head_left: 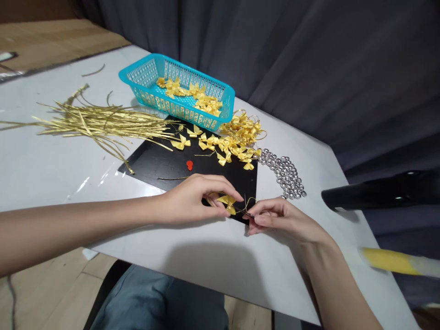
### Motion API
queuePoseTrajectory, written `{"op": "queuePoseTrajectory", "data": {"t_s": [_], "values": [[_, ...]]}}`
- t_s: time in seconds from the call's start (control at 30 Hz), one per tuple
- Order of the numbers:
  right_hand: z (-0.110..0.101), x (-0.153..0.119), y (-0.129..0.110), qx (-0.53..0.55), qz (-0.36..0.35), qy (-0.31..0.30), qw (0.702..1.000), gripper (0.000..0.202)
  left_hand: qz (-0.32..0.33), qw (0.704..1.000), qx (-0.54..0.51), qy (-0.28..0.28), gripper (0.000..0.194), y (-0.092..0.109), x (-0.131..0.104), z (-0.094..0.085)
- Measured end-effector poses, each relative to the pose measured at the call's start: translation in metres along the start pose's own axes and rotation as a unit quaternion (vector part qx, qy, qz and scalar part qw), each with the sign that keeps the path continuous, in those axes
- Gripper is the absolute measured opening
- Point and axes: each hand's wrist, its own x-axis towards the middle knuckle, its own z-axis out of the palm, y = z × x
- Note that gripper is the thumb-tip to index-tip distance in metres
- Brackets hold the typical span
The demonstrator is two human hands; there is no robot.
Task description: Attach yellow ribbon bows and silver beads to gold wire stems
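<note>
My left hand (202,199) is closed over the front edge of the black mat, pinching a yellow ribbon bow (227,204) between thumb and fingers. A gold cord loop curls out beside the bow. My right hand (277,217) is closed just to the right, gripping a thin dark metal tool (246,212) whose tip reaches the bow; its kind is mostly hidden by the fingers. Fine gold cord ends stick up between the hands. More yellow bows (225,146) lie loose on the black mat (151,161), behind my hands.
A turquoise basket (175,110) with bows stands at the back. Gold cords (103,121) lie left, looped bows (244,128) beside the basket. Small silver balls (283,173) lie right, near a black cylindrical object (378,190) and a yellow-grey one (395,261). A red piece (189,165) rests on the mat.
</note>
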Motion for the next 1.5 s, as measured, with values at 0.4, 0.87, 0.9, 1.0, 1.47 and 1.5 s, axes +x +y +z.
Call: {"op": "queuePoseTrajectory", "data": {"t_s": [0.4, 0.87, 0.9, 1.0, 1.47, 1.5], "values": [[-0.01, -0.009, -0.007, -0.055, -0.063, 0.071, 0.994, 0.023, -0.032, 0.999, -0.003, 0.008, 0.031, -0.001, 0.001, 0.001], [0.001, -0.005, -0.004, -0.007, -0.031, 0.011, 0.999, 0.021, -0.028, 0.999, -0.023, 0.029, 0.028, 0.001, 0.002, 0.003], [0.003, -0.004, -0.003, -0.006, -0.024, 0.012, 1.0, 0.02, -0.026, 0.999, -0.022, 0.03, 0.028, 0.001, 0.002, 0.003], [0.006, 0.0, 0.0, -0.002, -0.013, 0.018, 1.0, 0.021, -0.025, 0.999, -0.017, 0.031, 0.029, 0.001, 0.001, 0.002], [0.004, 0.005, 0.005, 0.005, -0.021, 0.018, 1.0, 0.02, -0.021, 0.999, -0.016, 0.031, 0.029, 0.001, 0.001, 0.003], [0.003, 0.005, 0.005, 0.004, -0.022, 0.018, 1.0, 0.02, -0.02, 0.999, -0.017, 0.03, 0.03, 0.001, 0.001, 0.003]]}}
